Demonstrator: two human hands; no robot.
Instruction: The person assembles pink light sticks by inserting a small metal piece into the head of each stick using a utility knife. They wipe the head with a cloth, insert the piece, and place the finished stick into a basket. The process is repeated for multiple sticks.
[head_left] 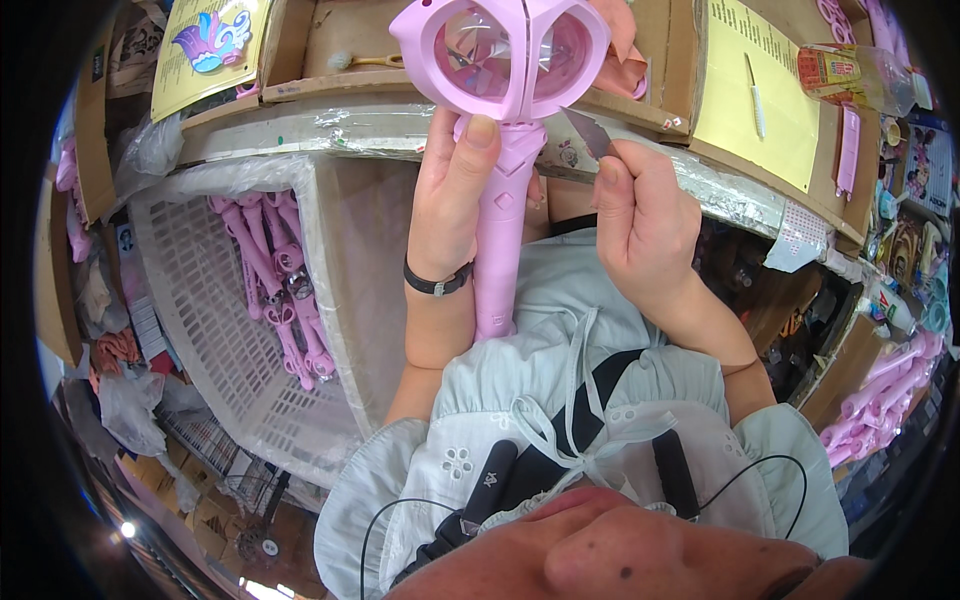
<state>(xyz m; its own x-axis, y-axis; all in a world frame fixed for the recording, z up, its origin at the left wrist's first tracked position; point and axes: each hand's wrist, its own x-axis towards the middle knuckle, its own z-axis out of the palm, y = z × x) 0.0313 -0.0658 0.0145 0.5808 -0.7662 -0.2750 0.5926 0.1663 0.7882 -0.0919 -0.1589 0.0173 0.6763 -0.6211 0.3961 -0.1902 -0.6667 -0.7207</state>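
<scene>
Two-handed pose, left hand [452,195] upright, gripping pink wand [503,215], right hand [650,210] angled inward, pinching grey sliver [588,130]

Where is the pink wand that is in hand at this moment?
In the head view, the pink wand is at upper centre, gripped by the left hand, between the white basket and the right hand.

Just above centre, a gap opens between the pink wand [499,235] and right hand [652,208], obstructed on top by the thin blade [591,132].
</scene>
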